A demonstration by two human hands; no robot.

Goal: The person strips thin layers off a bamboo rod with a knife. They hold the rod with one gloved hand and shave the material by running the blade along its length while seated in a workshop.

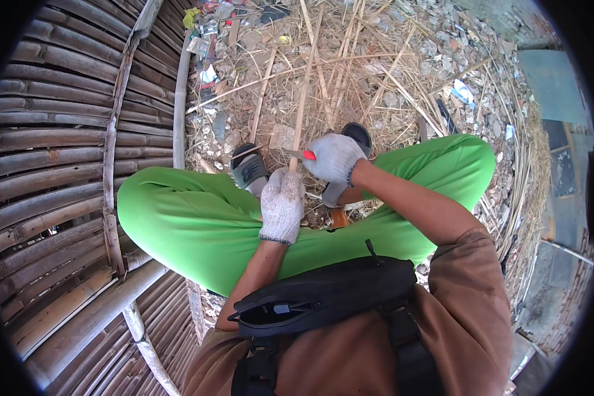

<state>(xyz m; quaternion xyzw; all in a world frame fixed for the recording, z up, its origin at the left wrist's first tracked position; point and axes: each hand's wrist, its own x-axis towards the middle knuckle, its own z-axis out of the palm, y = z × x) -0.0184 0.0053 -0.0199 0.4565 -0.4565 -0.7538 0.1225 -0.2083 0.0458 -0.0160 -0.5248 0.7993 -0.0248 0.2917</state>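
Note:
My left hand [282, 206], in a white knit work glove, is closed around the near end of a long, narrow bamboo strip [303, 105]. The strip points away from me over the littered ground. In my gloved right hand [336, 158] is a small knife with a red handle [308, 155]. Its short blade [293, 153] lies across the strip just beyond my left fingers; how deep it sits in the strip I cannot tell. Both hands are close together between my knees, above my feet. The gloves hide most of the knife's handle and the strip's near end.
A slatted bamboo wall [53, 158] runs along the left. Loose bamboo strips [409, 96], shavings and scraps of litter cover the ground ahead. My dark shoe [249, 168] rests beneath the strip. A black bag [330, 287] hangs across my front.

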